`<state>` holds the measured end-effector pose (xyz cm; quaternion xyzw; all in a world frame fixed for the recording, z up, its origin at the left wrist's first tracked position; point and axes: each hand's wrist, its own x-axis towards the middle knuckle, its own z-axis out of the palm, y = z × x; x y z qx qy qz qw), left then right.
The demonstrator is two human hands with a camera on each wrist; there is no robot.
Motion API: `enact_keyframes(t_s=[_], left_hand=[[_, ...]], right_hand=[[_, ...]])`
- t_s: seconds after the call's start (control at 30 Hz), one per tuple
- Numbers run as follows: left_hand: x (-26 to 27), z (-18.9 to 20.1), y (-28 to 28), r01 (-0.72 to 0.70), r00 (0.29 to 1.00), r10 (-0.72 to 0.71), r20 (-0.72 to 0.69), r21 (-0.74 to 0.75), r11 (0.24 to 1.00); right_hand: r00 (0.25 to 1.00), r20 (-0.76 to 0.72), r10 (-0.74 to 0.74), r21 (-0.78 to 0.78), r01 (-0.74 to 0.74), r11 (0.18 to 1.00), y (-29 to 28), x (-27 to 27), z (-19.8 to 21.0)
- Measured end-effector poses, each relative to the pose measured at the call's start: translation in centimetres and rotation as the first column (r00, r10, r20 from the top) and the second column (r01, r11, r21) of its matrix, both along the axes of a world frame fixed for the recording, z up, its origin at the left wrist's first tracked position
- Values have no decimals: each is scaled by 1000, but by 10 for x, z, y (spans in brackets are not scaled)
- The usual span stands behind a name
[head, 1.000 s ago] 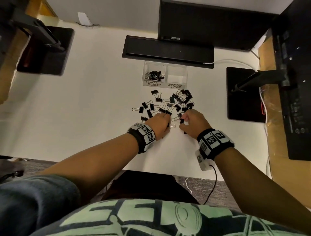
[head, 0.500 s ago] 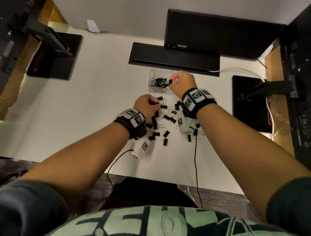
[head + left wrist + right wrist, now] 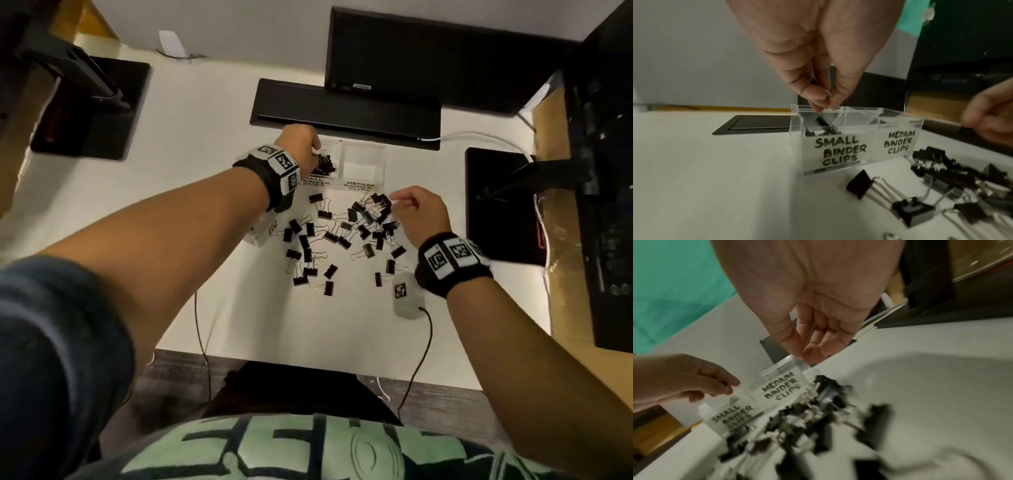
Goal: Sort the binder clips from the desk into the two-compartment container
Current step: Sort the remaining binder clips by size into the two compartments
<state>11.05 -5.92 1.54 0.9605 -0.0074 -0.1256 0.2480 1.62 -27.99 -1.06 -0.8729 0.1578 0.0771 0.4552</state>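
Note:
A clear two-compartment container [image 3: 360,186] [image 3: 838,152] [image 3: 781,386] stands at the back of the white desk, labelled for small and medium binder clips. Several small black clips [image 3: 325,164] lie in its left compartment; I see none in the right one. My left hand [image 3: 317,150] [image 3: 826,104] pinches the wire handle of a small black clip [image 3: 821,121] that hangs into the small compartment. A loose pile of black clips [image 3: 342,236] [image 3: 941,178] [image 3: 807,418] covers the desk in front. My right hand [image 3: 394,198] [image 3: 801,356] hovers over the pile's right side, fingers loosely curled, nothing visible in them.
A black bar [image 3: 342,113] and a dark monitor [image 3: 445,61] stand right behind the container. Black stand bases sit at the left [image 3: 92,109] and right [image 3: 496,205]. A white cable [image 3: 479,135] runs at the back right. Wired white pods [image 3: 407,294] hang under my wrists.
My left hand has carried a clip from the pile up to the small compartment. My right hand has left the container and come back down over the pile's right side.

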Motion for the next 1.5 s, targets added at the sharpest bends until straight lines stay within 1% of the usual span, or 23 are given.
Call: enact_keyframes(t_s=[0.07,0.17,0.27,0.33,0.4,0.47,0.53,0.6,0.67,0.73,0.8,0.93,1.07,1.13,1.23,1.3,1.4,1.5], left_hand=[[4,-3,-4,39,999,-38,-22,47,998],[3,-6,-7,54,998,-53,-22,57,997],[-7,-8,-12,117,991,-120,55,59,991],[-19,-10,-19,132,985,-138,104,59,989],[-35,-12,-29,132,980,-134,146,28,991],[-55,-19,-43,177,971,-172,167,-11,984],[-77,-31,-55,261,958,-253,137,-42,964],[-94,-45,-65,332,943,-329,56,-66,941],[-106,-56,-70,393,918,-396,-24,-65,917],[-115,-62,-72,432,895,-437,-84,-70,899],[-121,-64,-70,440,889,-445,-109,-60,896],[-124,-63,-60,451,883,-454,-115,-56,891],[-122,-59,-48,446,876,-447,-182,-48,894],[-120,-57,-43,434,879,-438,-190,-61,899],[-116,-52,-40,375,911,-386,-147,-96,922],[-114,-50,-42,326,934,-339,-116,-118,938],[-110,-51,-49,284,954,-293,-68,-115,952],[-107,-54,-58,294,953,-299,-39,-110,950]], right_hand=[[999,-50,-9,-25,8,1000,-14,-20,-8],[995,-101,23,-62,-30,998,-24,-46,-16],[989,-143,48,-77,-59,995,-25,-63,-19],[986,-157,61,-101,-78,992,-25,-70,-23],[985,-152,87,-148,-109,983,-25,-74,-27],[981,-151,123,-175,-149,973,-23,-77,-30],[972,-162,171,-180,-199,963,-18,-80,-31],[963,-163,215,-182,-243,953,-15,-80,-30],[975,-141,172,-157,-193,968,-17,-75,-27],[989,-123,78,-135,-94,986,-22,-67,-25],[993,-118,24,-143,-41,989,-26,-60,-24],[989,-142,31,-182,-56,982,-22,-52,-26],[968,-220,121,-208,-168,964,-16,-57,-27],[958,-237,161,-215,-213,953,-15,-59,-25],[973,-150,173,-217,-204,955,-9,-57,-20],[968,-112,227,-206,-246,947,-1,-55,-18],[945,-104,311,-202,-326,923,14,-57,-22],[926,-141,350,-246,-375,894,23,-60,-29]])
